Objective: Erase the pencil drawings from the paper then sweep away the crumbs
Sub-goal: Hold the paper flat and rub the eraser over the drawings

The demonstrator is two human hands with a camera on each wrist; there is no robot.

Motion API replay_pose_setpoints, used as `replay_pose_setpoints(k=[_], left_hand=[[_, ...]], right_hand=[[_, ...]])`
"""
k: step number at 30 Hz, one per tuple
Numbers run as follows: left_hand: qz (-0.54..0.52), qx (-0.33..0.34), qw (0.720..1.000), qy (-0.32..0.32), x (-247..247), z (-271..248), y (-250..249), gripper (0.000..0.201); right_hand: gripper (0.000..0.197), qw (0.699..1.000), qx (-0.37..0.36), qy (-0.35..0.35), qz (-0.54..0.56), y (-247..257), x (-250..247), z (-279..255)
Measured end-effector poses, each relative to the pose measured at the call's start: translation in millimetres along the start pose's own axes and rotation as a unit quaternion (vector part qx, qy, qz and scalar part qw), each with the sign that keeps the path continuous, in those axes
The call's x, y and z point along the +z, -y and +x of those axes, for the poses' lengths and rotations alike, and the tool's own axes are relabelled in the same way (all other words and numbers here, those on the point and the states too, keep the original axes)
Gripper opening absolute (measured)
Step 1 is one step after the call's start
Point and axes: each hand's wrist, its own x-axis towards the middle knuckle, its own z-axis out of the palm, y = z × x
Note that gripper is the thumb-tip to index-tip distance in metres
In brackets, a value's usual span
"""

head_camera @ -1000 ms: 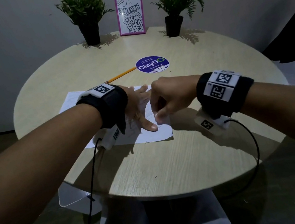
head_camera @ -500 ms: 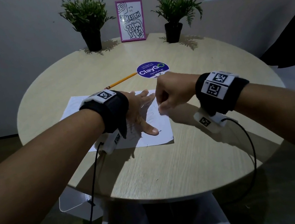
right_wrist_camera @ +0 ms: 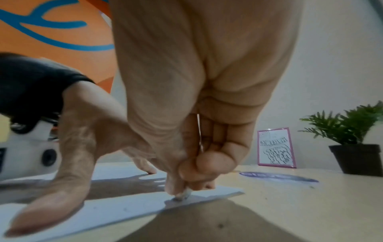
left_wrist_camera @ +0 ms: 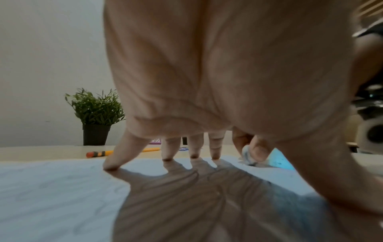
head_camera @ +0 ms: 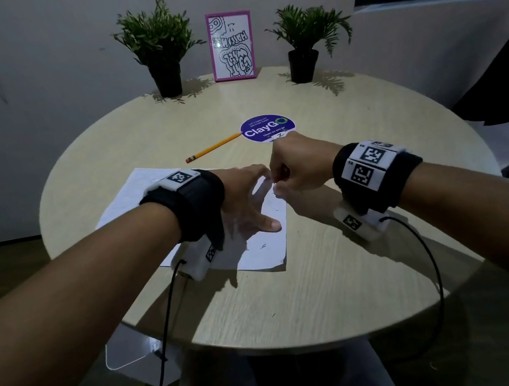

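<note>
A white sheet of paper [head_camera: 263, 249] with faint pencil marks lies on the round wooden table [head_camera: 298, 294]. My left hand [head_camera: 247, 200] presses flat on the paper [left_wrist_camera: 62, 196] with fingers spread; its fingertips [left_wrist_camera: 110, 165] touch the sheet. My right hand [head_camera: 293, 169] is curled at the paper's right edge and pinches a small white eraser [right_wrist_camera: 184, 195] against the paper [right_wrist_camera: 124, 211]. The eraser [left_wrist_camera: 247, 155] also shows past my left fingers. A few dark crumbs [head_camera: 263, 245] lie on the sheet's near part.
A yellow pencil [head_camera: 214, 147] lies beyond the paper beside a round purple sticker [head_camera: 269, 128]. Two potted plants [head_camera: 161, 49] [head_camera: 304, 37] and a pink-framed picture [head_camera: 232, 45] stand at the table's far edge. Cables hang from both wristbands.
My right hand with the eraser has moved away from me along the paper's right edge, from beside the left thumb to beside the left fingertips. The left hand stays pressed on the sheet.
</note>
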Motion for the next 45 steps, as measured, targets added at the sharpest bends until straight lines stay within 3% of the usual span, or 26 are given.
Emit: replay_pose_setpoints(k=[6,11,16,21,26,31,36,40,45], left_hand=[[0.054,0.009,0.998,0.025,-1,1,1,0.103],[0.093,-0.006,0.995,0.038,0,5,-1,0.115],[0.085,0.006,0.996,0.039,-2,3,0,0.111],[0.100,-0.010,0.994,0.037,1,1,-1,0.119],[0.097,0.007,0.995,0.038,-3,-5,-4,0.116],[0.084,-0.011,0.996,0.041,-1,-4,-3,0.123],[0.089,-0.010,0.995,0.045,-3,-5,-4,0.119],[0.136,-0.027,0.988,0.068,0,3,-4,0.122],[0.104,-0.014,0.993,0.059,-4,-3,-6,0.114]], right_hand=[[0.013,0.996,-0.062,0.061,-0.023,17,-4,-12],[0.019,0.999,-0.014,0.029,-0.025,4,-8,-4],[0.015,0.996,-0.064,0.065,-0.023,17,-4,-15],[0.019,1.000,-0.003,0.019,-0.006,3,-3,-4],[0.016,0.995,-0.055,0.075,-0.026,23,-5,-17],[0.021,0.999,-0.006,0.040,-0.025,6,-8,-6],[0.018,0.996,-0.045,0.077,-0.016,17,-5,-18],[0.024,0.999,-0.002,0.031,-0.010,-4,-10,-7],[0.016,0.996,-0.048,0.074,-0.010,18,-2,-20]])
